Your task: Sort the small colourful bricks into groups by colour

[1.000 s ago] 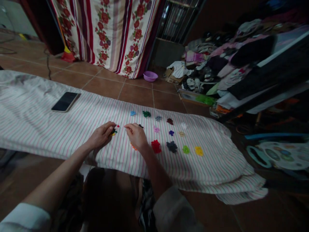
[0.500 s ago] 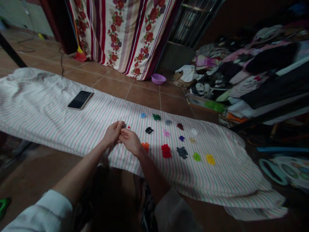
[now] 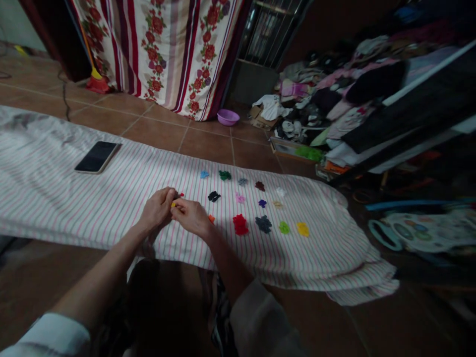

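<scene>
My left hand (image 3: 159,206) and my right hand (image 3: 191,216) meet above the striped cloth (image 3: 134,196). The right fingertips pinch a small yellow piece (image 3: 173,204) close against the left fingers. My left hand is closed too, but what lies inside it is hidden. A small red piece (image 3: 182,195) shows just beyond the fingertips. Beside my right wrist, an orange pile (image 3: 211,218) is partly covered. Sorted piles of small pieces lie to the right, among them a black pile (image 3: 213,196), a red pile (image 3: 240,224), a dark grey pile (image 3: 264,224) and a yellow pile (image 3: 303,229).
A phone (image 3: 97,157) lies on the cloth at the left. Past the far edge, a purple basin (image 3: 228,117) stands on the tiled floor before a flowered curtain (image 3: 167,54). Heaped clothes (image 3: 334,89) and a dark slanted bar (image 3: 394,153) are at the right.
The view has swung right, so the cloth, phone and piles sit further left. A yellow piece now shows between my fingertips. Both hands stay together.
</scene>
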The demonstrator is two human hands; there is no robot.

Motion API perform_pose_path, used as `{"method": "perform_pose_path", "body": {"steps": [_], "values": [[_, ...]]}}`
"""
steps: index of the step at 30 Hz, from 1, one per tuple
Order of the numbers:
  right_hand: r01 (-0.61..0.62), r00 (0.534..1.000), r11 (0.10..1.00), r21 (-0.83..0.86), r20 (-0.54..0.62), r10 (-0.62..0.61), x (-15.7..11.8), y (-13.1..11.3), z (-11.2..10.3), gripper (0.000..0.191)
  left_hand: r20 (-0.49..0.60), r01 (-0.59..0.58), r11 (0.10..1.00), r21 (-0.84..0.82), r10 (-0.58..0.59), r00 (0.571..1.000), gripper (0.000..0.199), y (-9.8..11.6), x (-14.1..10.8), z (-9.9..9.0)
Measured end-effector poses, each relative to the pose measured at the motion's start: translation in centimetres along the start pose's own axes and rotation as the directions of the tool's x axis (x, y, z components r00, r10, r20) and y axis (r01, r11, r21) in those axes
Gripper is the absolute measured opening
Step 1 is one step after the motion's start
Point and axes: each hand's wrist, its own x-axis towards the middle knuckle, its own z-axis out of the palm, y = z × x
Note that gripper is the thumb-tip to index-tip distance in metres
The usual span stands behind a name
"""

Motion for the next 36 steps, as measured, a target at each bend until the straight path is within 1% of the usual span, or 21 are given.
{"method": "perform_pose_path", "body": {"steps": [2,4,7,9,11,12,15,18,20,22,24,27,29,30,31,32,33,34,36], "values": [[0.015,1.000,0.995,-0.101,-0.015,-0.016,-0.3,-0.3,-0.8,0.014,-0.031,-0.073,0.994,0.075,0.076,0.997,0.046,-0.1,0.1,0.2],[0.005,0.999,0.981,-0.195,-0.047,-0.015,-0.5,-0.3,-1.7,0.016,-0.042,-0.190,0.970,0.152,0.199,0.979,0.044,-0.4,0.2,0.6],[-0.045,0.993,0.966,-0.255,-0.119,0.015,-0.7,0.3,-3.2,0.023,-0.017,-0.368,0.895,0.250,0.384,0.923,0.040,-0.7,0.1,1.2],[-0.080,0.987,0.973,-0.217,-0.156,0.046,-0.9,0.9,-4.2,0.027,0.015,-0.443,0.846,0.297,0.460,0.888,0.035,-0.8,-0.2,1.5],[-0.118,0.977,0.984,-0.136,-0.194,0.091,-1.1,1.6,-5.4,0.028,0.052,-0.477,0.811,0.339,0.490,0.870,0.032,-0.7,-0.5,1.7],[-0.141,0.968,0.987,-0.082,-0.218,0.121,-1.3,2.0,-6.0,0.028,0.066,-0.476,0.801,0.362,0.488,0.871,0.033,-0.7,-0.7,1.8],[-0.204,0.926,0.975,0.084,-0.306,0.220,-1.9,3.4,-8.2,0.030,0.083,-0.434,0.790,0.433,0.445,0.892,0.044,-0.6,-1.1,2.1],[-0.220,0.869,0.953,0.206,-0.403,0.288,-2.8,4.7,-10.5,0.029,0.094,-0.396,0.784,0.479,0.402,0.911,0.051,-0.5,-1.2,2.3],[-0.204,0.821,0.940,0.273,-0.476,0.316,-3.6,5.6,-12.2,0.027,0.096,-0.382,0.784,0.489,0.387,0.917,0.052,-0.5,-1.1,2.4],[-0.177,0.757,0.925,0.337,-0.554,0.347,-4.4,6.4,-13.8,0.025,0.097,-0.372,0.786,0.493,0.376,0.922,0.053,-0.4,-0.9,2.5],[-0.154,0.674,0.911,0.383,-0.634,0.381,-5.4,7.3,-15.4,0.025,0.103,-0.364,0.789,0.495,0.363,0.926,0.052,-0.3,-0.8,2.7],[-0.121,0.545,0.905,0.408,-0.735,0.404,-7.0,8.9,-17.6,0.028,0.113,-0.355,0.804,0.477,0.344,0.932,0.048,-0.3,-0.5,2.9],[-0.142,0.462,0.912,0.386,-0.789,0.406,-8.3,10.1,-18.8,0.030,0.117,-0.366,0.817,0.445,0.352,0.929,0.046,-0.4,-0.1,3.1],[-0.186,0.421,0.921,0.343,-0.819,0.390,-9.1,10.6,-19.4,0.031,0.117,-0.377,0.824,0.422,0.363,0.924,0.046,-0.5,0.2,3.2],[-0.262,0.377,0.924,0.277,-0.853,0.362,-9.9,11.2,-19.8,0.032,0.111,-0.387,0.832,0.398,0.374,0.921,0.046,-0.6,0.4,3.3],[-0.362,0.333,0.911,0.197,-0.885,0.324,-10.7,11.7,-20.2,0.031,0.099,-0.390,0.843,0.371,0.381,0.919,0.045,-0.7,0.7,3.4],[-0.472,0.291,0.874,0.118,-0.915,0.280,-11.6,12.3,-20.6,0.031,0.078,-0.382,0.856,0.349,0.379,0.922,0.045,-0.8,1.0,3.5],[-0.572,0.256,0.818,0.053,-0.937,0.240,-12.4,12.8,-20.9,0.031,0.048,-0.361,0.871,0.333,0.367,0.929,0.044,-0.9,1.2,3.6],[-0.711,0.207,0.703,-0.007,-0.958,0.200,-13.9,13.8,-21.2,0.032,0.002,-0.324,0.893,0.312,0.341,0.940,0.042,-1.0,1.6,3.7]]}}
